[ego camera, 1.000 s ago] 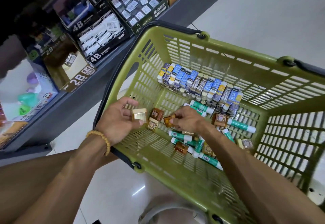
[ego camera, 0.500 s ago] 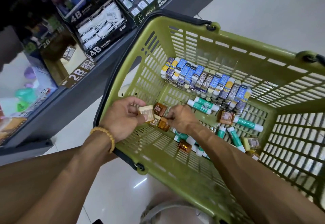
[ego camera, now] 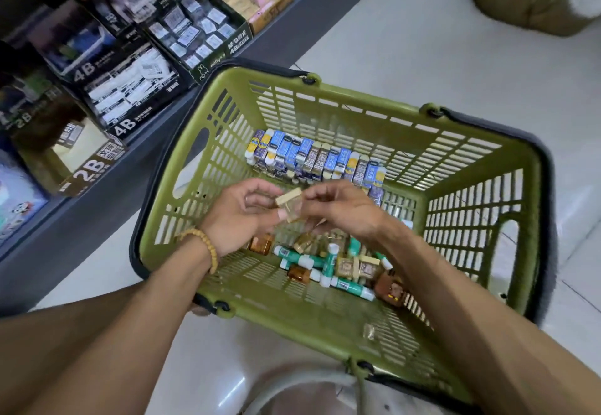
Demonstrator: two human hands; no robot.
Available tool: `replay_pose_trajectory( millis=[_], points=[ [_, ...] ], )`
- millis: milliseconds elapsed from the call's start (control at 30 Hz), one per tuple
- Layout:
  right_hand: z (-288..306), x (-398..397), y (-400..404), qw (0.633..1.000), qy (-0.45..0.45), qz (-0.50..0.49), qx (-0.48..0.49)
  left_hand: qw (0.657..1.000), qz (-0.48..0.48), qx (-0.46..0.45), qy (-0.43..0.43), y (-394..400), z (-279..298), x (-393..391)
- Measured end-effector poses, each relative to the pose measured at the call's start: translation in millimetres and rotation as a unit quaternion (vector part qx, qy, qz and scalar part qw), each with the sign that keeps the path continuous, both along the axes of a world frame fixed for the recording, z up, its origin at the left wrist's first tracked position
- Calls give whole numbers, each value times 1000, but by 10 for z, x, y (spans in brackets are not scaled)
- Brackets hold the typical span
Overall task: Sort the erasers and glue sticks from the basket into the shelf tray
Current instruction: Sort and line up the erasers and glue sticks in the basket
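- Two hands meet above the green basket [ego camera: 325,323]. The left hand [ego camera: 240,216] and the right hand [ego camera: 341,209] both pinch a small stack of gold erasers [ego camera: 289,206], held up in the air over the middle of the basket.
- Many wrapped erasers [ego camera: 312,157] stand in a neat row along the far wall of the basket.
- Some green and white glue sticks [ego camera: 328,265] lie mixed up with brown and gold erasers [ego camera: 357,268] on the basket floor, under the right arm.
- One small gold eraser [ego camera: 369,331] lies alone by the near wall.
- On the left, a grey shelf [ego camera: 107,206] holds open boxes. The 2B box [ego camera: 87,167] is nearest, then the 4B box [ego camera: 130,102].
- The left wrist wears a bead bracelet [ego camera: 201,245].
- The basket stands on a pale shiny floor [ego camera: 422,40].
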State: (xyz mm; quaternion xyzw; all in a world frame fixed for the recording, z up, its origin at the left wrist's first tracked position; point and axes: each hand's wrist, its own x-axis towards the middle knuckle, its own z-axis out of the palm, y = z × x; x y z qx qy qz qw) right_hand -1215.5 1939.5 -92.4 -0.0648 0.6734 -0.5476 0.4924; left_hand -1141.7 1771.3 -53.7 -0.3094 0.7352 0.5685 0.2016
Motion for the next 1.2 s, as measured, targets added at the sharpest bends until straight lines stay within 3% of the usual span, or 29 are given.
replay_pose_trajectory(
  millis=[100, 200, 300, 433, 533, 633, 867, 1067, 1200],
  points=[
    [68, -86, 360, 994, 14, -99, 40, 997, -48, -63, -14, 85, -257, -62],
    [122, -106, 667, 988, 18, -140, 62, 975, -183, -120, -47, 199, -611, -91],
    [127, -90, 871, 981, 27, -168, 89, 916, -349, -183, -77, 307, -920, -111],
    [83, -98, 1000, 971, 37, -209, 109, 846, -469, -244, -68, 432, -1170, -143],
    [57, -110, 1012, 967, 42, -228, 109, 853, -461, -237, -65, 444, -1217, -179],
    [49, -140, 1005, 964, 54, -235, 113, 883, -443, -137, -68, 457, -1171, -241],
    [32, -109, 1029, 960, 58, -252, 111, 804, -568, -150, -91, 650, -1269, -333],
    [30, -77, 1027, 958, 53, -258, 112, 816, -552, -150, -81, 709, -1254, -307],
    [-1, -66, 1037, 956, 56, -262, 119, 828, -546, -102, -76, 810, -1260, -296]
  ],
)
